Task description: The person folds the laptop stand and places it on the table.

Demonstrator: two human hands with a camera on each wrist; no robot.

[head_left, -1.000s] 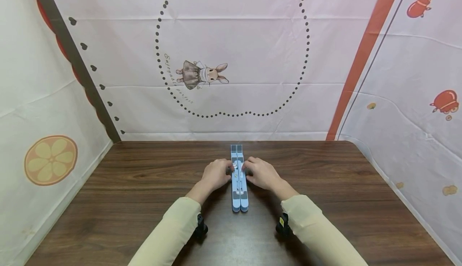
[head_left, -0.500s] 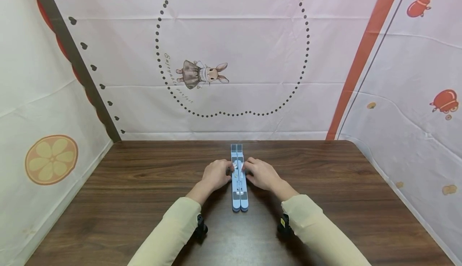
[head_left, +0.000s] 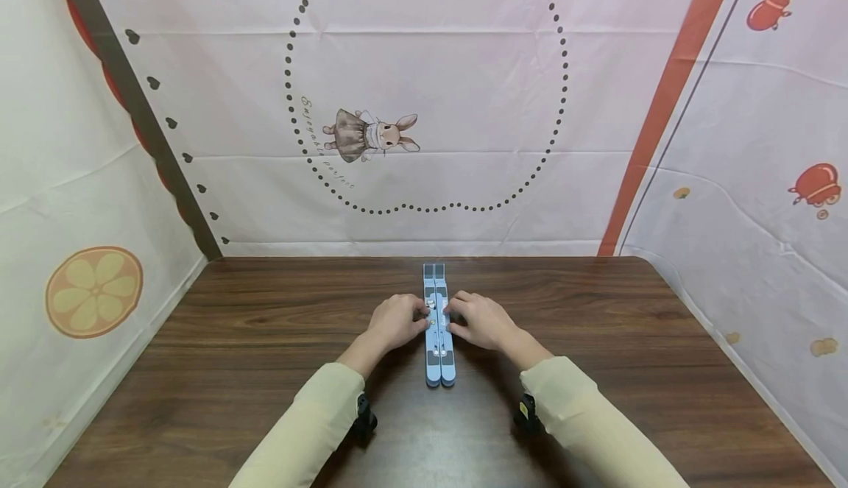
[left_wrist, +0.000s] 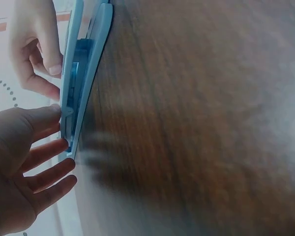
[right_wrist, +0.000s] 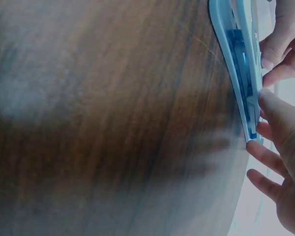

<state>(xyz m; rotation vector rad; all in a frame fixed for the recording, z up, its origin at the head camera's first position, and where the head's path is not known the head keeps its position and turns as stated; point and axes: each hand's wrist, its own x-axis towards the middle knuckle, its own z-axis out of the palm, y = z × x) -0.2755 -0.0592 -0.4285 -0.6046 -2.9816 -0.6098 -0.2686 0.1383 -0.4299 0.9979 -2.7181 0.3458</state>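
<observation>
A folded light-blue laptop stand (head_left: 433,341) lies lengthwise on the table, its two narrow halves side by side. From the left, my left hand (head_left: 397,320) pinches the edge of its upper bar between thumb and fingertips. My right hand (head_left: 482,321) pinches the opposite edge at about the same height. In the left wrist view, the stand's upper bar (left_wrist: 71,64) sits slightly apart from the lower one, and the other fingers of my left hand (left_wrist: 14,162) are spread beside it. The right wrist view shows similarly extended fingers on my right hand (right_wrist: 287,157).
The brown wood-grain table (head_left: 265,311) extends to both sides of the stand. A printed white cloth (head_left: 464,105) hangs behind the table and along its sides. Each forearm carries a small black wrist camera (head_left: 363,418).
The thumbs and fingertips of both hands have shifted slightly on the stand's edges. My forearms have moved a little outward. The stand stays in about the same place.
</observation>
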